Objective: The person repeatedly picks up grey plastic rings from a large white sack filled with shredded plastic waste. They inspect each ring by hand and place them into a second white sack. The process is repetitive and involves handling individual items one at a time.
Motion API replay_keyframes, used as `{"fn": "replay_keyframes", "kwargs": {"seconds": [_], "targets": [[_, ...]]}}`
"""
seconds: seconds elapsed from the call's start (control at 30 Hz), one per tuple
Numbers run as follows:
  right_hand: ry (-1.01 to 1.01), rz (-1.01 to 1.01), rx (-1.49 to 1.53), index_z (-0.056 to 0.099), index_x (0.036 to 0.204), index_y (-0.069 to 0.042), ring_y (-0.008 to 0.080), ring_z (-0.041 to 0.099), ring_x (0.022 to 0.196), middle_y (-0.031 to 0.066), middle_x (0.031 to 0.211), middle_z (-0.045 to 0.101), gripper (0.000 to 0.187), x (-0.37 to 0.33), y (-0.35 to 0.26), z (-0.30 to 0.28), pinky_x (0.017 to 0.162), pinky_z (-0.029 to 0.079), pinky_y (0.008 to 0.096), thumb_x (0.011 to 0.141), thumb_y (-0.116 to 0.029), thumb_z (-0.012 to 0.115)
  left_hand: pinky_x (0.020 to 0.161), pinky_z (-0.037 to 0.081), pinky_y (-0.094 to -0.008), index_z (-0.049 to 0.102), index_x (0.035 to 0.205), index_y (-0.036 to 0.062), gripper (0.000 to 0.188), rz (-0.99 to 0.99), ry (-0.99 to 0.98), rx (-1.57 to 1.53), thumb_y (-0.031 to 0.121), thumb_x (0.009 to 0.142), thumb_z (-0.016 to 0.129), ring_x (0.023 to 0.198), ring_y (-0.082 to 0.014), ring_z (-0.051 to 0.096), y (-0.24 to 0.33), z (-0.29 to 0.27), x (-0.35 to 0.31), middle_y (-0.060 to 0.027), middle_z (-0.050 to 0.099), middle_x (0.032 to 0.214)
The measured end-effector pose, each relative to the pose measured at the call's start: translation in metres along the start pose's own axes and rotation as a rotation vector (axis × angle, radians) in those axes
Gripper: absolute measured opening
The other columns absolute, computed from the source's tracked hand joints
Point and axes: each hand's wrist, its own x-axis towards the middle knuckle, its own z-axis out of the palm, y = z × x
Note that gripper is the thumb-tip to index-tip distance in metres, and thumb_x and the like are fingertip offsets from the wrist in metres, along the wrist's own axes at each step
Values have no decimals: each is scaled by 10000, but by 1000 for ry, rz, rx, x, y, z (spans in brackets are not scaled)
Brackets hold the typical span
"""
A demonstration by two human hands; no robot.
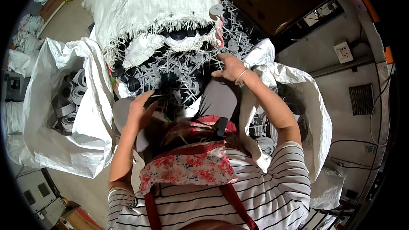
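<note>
A heap of grey plastic sprue pieces (187, 70), thin and branching, lies before me with black round plastic parts (133, 84) mixed in. It spills from the frayed mouth of a large white woven sack (157, 2). At the heap's near left edge is my left hand (139, 111), thumb and fingers apart, with nothing visible in it. My right hand (232, 67), a bangle at its wrist, reaches to the heap's right side. Its thumb and fingers are spread, and the fingertips meet the grey pieces. Whether they touch any one piece is too small to tell.
On my left stands an open white sack (100, 115) holding rolled grey strips (79, 93). Another open white sack (317, 119) at my right holds grey coiled parts (265, 145). A floral apron (187, 166) covers my lap. A wall socket (343, 53) is at the right.
</note>
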Motion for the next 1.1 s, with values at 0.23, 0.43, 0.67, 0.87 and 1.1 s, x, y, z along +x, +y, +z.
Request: {"fn": "replay_keyframes", "kwargs": {"seconds": [0.23,0.43,0.67,0.87,1.1], "targets": [[-21,263,-352,384,1266,45,376,468,1154,262,1198,499,942,45,132,11,979,402,381,590,-446,819,1044,324,-428,529,1232,71,539,226,37,147,122,727,709,1298,-371,333,0,9,80,-170,408,1366],[66,360,-339,244,1347,39,376,361,1251,250,1326,357,1010,65,181,50,1007,377,401,601,-361,794,1095,198,-546,504,1273,118,697,500,-76,628,141,629,770,1390,-298,206,2,53,176,-129,282,1471],[95,362,-449,193,1406,27,387,300,1323,272,1413,305,1086,78,156,61,1084,279,411,629,-448,785,1147,43,-511,638,793,115,117,466,-116,985,20,770,574,1419,-232,139,-31,36,261,0,388,1427],[283,371,155,545,1059,37,404,600,923,240,980,624,582,98,217,19,840,489,389,601,-224,792,1098,93,-539,632,775,151,151,692,359,863,51,661,645,1368,-259,277,-27,-26,316,-14,548,1195],[368,407,409,613,1006,47,240,619,809,126,886,667,513,136,252,-11,768,491,314,574,-172,784,1109,155,-560,497,785,89,153,824,187,817,-16,688,553,1360,-267,284,-60,-49,359,-63,541,1182]]}}
